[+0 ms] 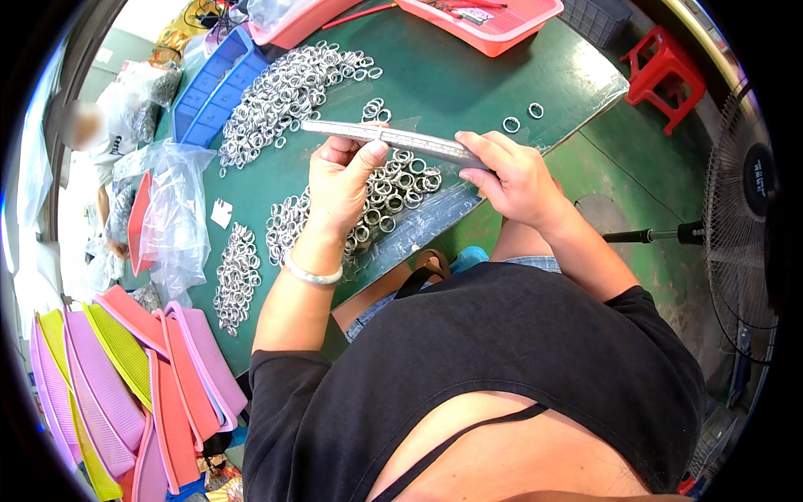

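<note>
A long tapered metal ring mandrel [422,145] with fine markings along its side is held up over the table, thin end to the left. My right hand [523,184] wraps round its thick end. A ring [378,134] sits around the stick, and my left hand [339,180] pinches at it with thumb and fingers; part of the ring is hidden by the thumb. Right below lie a heap of larger rings [393,191] and a heap of smaller rings [287,224]. A few loose rings [375,110] lie just beyond the mandrel.
On the green table [468,88] are a big ring pile [288,96], another pile [238,276], a blue bin [219,88] and a red basket [493,38]. Stacked coloured baskets [138,376] stand at left, a fan [740,201] and red stool [665,79] at right. Another person [113,142] is at far left.
</note>
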`<state>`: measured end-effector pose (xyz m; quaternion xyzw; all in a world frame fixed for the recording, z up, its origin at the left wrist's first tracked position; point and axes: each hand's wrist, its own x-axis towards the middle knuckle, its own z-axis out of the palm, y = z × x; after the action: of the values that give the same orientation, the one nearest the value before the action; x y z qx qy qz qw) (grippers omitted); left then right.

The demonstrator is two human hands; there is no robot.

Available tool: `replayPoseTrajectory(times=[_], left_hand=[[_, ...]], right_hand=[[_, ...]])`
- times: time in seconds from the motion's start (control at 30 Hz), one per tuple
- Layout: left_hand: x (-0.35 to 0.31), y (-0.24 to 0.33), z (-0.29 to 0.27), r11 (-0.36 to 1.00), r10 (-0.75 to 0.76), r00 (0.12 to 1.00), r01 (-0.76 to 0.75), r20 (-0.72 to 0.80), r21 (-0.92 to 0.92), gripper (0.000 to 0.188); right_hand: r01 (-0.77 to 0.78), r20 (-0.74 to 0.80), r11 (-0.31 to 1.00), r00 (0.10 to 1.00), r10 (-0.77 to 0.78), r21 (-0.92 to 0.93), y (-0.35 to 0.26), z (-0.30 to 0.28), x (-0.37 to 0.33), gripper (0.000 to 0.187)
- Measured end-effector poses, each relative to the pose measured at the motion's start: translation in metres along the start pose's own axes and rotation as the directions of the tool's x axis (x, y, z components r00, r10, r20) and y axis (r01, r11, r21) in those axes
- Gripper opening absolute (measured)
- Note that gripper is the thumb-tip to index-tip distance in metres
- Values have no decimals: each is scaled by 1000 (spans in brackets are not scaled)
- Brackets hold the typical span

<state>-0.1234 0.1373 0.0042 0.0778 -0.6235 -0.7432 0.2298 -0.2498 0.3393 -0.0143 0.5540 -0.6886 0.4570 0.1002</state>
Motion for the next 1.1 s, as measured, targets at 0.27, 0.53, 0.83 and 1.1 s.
replayPoseTrajectory(times=[0.27, 0.53, 0.83, 1.1], left_hand=[[-2, 0, 4, 999, 49, 996, -50, -81, -5, 22], [1, 7, -18, 998, 67, 993, -67, -99, 2, 16], [-3, 5, 9, 1000, -2, 993, -1, -121, -20, 21], [-6, 12, 14, 999, 36, 995, -34, -95, 17, 23]], right_hand=[[30, -6, 997, 1000, -30, -78, -2, -1, 0, 41], [21, -8, 989, 1000, -22, -150, 3, -7, -6, 41], [77, -56, 981, 994, -89, -176, 4, -1, -4, 44], [115, -81, 980, 988, -129, -165, 7, 0, -4, 45]])
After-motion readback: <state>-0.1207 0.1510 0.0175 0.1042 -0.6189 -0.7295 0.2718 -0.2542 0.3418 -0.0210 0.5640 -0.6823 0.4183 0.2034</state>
